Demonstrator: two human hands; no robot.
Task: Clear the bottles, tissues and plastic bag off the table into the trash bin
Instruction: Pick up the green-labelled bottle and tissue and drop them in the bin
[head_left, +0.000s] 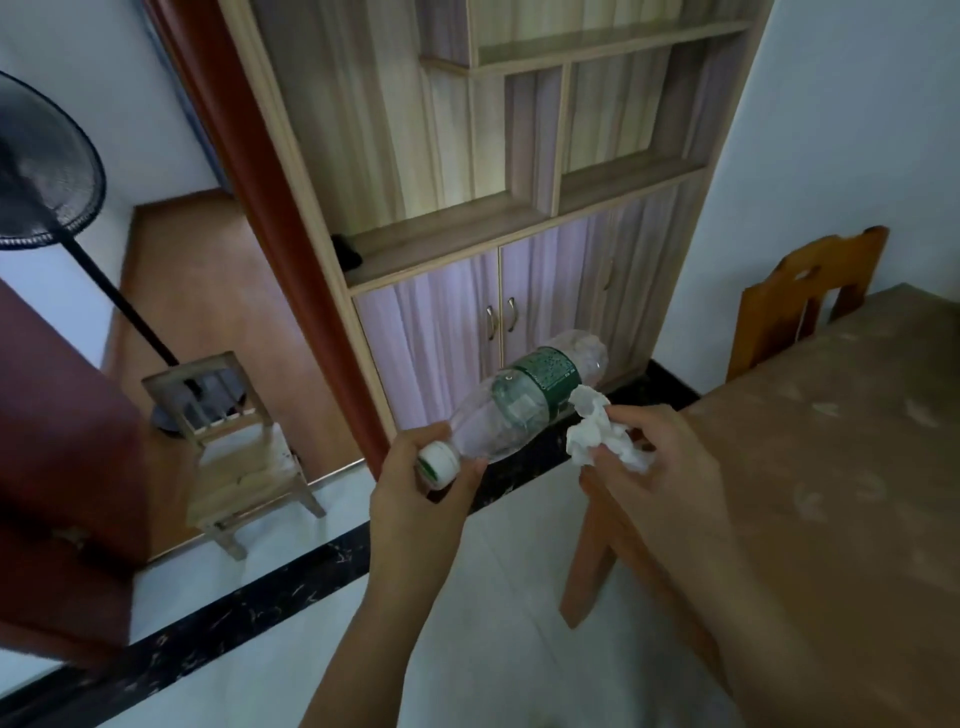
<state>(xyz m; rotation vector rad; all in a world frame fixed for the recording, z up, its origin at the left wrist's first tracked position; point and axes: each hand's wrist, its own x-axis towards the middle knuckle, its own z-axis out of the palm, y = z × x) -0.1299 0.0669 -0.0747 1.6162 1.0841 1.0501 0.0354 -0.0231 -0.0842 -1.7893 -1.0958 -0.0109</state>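
Clear empty plastic bottle (524, 405), green label, white cap on, tilted near-horizontal, base pointing away, held at neck, crumpled white tissue (605, 434) just beside label, held mid-air

We see a wooden cabinet (498, 208) far ahead, a small wooden chair (234, 447) and standing fan (41, 161) at left, another chair (810, 296) far right.
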